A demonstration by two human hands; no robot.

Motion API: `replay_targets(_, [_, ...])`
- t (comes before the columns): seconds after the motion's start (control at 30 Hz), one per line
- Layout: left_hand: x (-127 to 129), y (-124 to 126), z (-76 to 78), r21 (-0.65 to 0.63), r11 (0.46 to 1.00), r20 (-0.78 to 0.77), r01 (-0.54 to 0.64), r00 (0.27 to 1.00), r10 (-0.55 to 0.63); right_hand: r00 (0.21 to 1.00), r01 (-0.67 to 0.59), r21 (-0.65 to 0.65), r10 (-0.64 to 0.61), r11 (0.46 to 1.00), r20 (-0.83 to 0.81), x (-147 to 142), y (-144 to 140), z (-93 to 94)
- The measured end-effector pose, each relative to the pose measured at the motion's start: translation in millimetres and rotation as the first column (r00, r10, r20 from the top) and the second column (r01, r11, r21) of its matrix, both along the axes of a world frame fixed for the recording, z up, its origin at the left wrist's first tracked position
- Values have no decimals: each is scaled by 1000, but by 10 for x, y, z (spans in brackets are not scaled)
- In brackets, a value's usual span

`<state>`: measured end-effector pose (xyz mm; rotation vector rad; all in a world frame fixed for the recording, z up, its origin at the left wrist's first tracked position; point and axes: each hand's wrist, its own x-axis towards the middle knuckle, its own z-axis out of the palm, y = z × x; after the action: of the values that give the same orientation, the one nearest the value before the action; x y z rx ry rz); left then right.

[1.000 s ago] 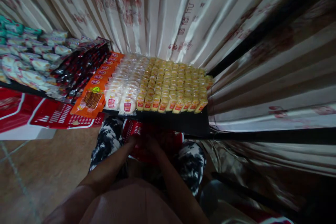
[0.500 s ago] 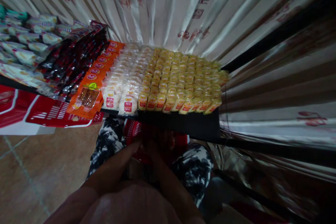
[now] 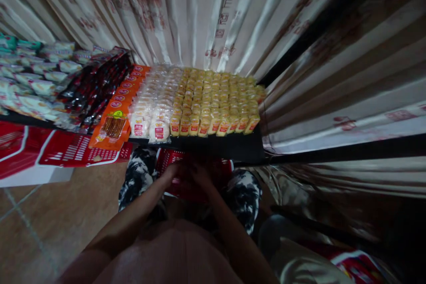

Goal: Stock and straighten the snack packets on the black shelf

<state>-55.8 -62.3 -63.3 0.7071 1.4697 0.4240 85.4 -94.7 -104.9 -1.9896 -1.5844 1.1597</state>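
Note:
Both hands are down inside a red plastic basket [image 3: 223, 167] between my knees, under the shelf's front edge. My left hand [image 3: 173, 171] reaches in from the left, and my right hand [image 3: 200, 175] lies close beside it. Deep shadow hides the fingers of both, so what they touch in the basket cannot be made out. Just above them on the black shelf [image 3: 229, 145] stand tight rows of small yellow-wrapped snacks [image 3: 214, 102]. To their left are two rows of clear-wrapped white round crackers [image 3: 159, 129] and a flat orange packet [image 3: 111, 128].
Farther left lie dark red-and-black packets [image 3: 96, 88] and pale packets [image 3: 43, 75]. Another red basket [image 3: 73, 148] sits below the shelf at left. A pleated printed curtain [image 3: 199, 17] hangs behind. At lower right is a pale bundle [image 3: 306, 262].
The view has shifted, so the shelf's right end now appears farther left. Both hands stay in the basket, with the wrists slightly higher in view and more visible.

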Motion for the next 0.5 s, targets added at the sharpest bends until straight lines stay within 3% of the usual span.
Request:
replay_targets(0.27, [-118, -69, 463, -26, 992, 185, -123, 975, 125, 968, 8, 76, 12, 997, -249, 170, -67, 452])
replay_targets(0.37, [-154, -104, 632, -12, 994, 353, -112, 929, 109, 923, 86, 129, -30, 988, -384, 213, -79, 624])
replay_targets(0.5, [-164, -127, 812, 115, 989, 467, -96, 884, 32, 888, 173, 150, -89, 973, -451, 246, -71, 818])
